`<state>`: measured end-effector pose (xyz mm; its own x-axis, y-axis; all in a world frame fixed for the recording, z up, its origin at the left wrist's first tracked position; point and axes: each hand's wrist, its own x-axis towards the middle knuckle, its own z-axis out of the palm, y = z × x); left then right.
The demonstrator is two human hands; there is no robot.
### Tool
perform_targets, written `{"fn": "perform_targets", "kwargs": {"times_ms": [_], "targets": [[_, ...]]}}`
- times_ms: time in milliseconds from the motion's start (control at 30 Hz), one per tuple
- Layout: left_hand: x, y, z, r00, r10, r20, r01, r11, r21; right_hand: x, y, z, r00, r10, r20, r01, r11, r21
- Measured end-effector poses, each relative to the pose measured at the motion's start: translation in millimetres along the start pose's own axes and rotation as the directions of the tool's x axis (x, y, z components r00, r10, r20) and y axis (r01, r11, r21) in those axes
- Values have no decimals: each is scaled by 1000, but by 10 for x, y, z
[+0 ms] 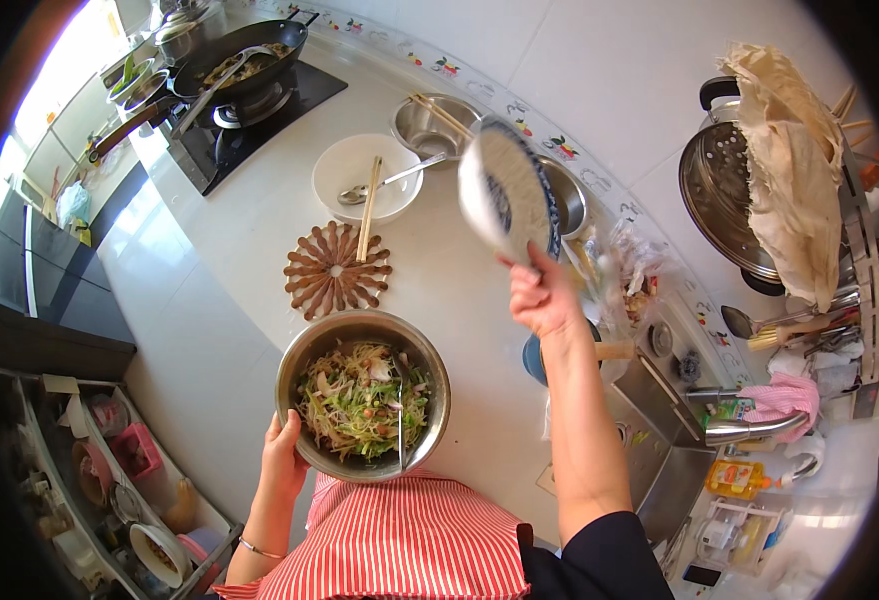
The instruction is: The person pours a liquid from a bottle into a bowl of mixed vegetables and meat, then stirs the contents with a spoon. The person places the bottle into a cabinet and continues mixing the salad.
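Observation:
My left hand [283, 450] grips the rim of a stainless steel bowl [288, 360] close to my body. Shredded vegetables with green strips and what look like peanuts [357, 397] fill it, and a metal spoon [402, 420] leans inside. My right hand [544, 292] holds a white ceramic bowl with a blue patterned rim [510, 187], tilted on its side above the counter and blurred. Beyond the steel bowl lies a brown wooden trivet [336, 274]. A white bowl [327, 169] behind it carries a spoon [353, 195] and wooden chopsticks [369, 214], whose ends reach over the trivet.
A wok [282, 37] with food and a spatula sits on the gas hob [259, 112] at far left. Steel bowls [432, 135] stand along the tiled wall. The sink [664, 480] and faucet [747, 431] are at right. An open drawer or shelf [161, 517] holds containers lower left.

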<state>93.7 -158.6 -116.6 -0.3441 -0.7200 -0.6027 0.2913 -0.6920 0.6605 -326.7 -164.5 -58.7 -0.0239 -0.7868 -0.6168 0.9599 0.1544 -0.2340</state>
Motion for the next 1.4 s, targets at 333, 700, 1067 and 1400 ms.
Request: {"fn": "perform_targets", "kwargs": {"times_ms": [333, 700, 1067, 1400], "targets": [[-25, 38, 127, 997, 6, -79, -8, 1000, -24, -65, 88, -8, 966, 59, 250, -86, 992, 95], [-96, 6, -140, 1000, 20, -18, -20, 1000, -4, 170, 920, -325, 951, -124, -283, 9, 926, -377], [-144, -34, -96, 999, 37, -39, -38, 999, -21, 281, 1086, -657, 863, -296, -409, 73, 875, -479], [-129, -21, -121, 999, 36, 14, -36, 999, -9, -15, 1100, -832, 880, -148, -452, -65, 904, -422]]}}
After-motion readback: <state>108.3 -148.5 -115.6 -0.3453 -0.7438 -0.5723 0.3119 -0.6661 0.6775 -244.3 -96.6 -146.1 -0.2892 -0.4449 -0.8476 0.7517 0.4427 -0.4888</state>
